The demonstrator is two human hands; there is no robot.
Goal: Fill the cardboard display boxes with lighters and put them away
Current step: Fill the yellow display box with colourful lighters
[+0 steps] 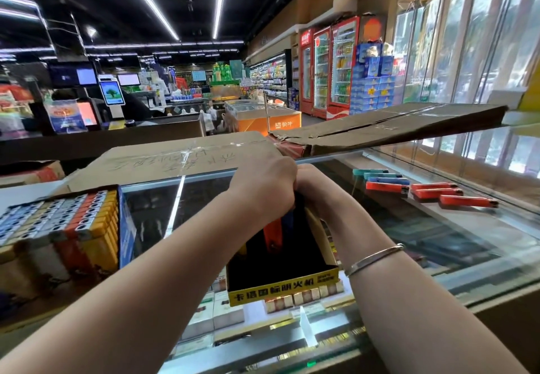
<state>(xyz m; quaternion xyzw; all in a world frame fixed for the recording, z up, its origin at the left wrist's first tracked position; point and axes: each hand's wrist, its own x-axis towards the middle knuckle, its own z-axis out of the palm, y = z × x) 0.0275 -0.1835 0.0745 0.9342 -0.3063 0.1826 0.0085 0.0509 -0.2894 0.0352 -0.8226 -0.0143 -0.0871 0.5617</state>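
Lighters [429,191] lying loose on glass counter [482,227], yellow-fronted display box [282,287] between forearms — left hand [263,186] and right hand [317,186] both curled over its far end, supermarket aisles, drink fridges [330,66] beyond

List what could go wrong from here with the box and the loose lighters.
1. Both hands, left and right, crowd the far end of the box, which holds only a few upright lighters; these may topple in the empty space.
2. The box sits on a smooth glass counter and may slide when pushed.
3. The loose lighters lie near the right forearm; a sweep back might knock them away.
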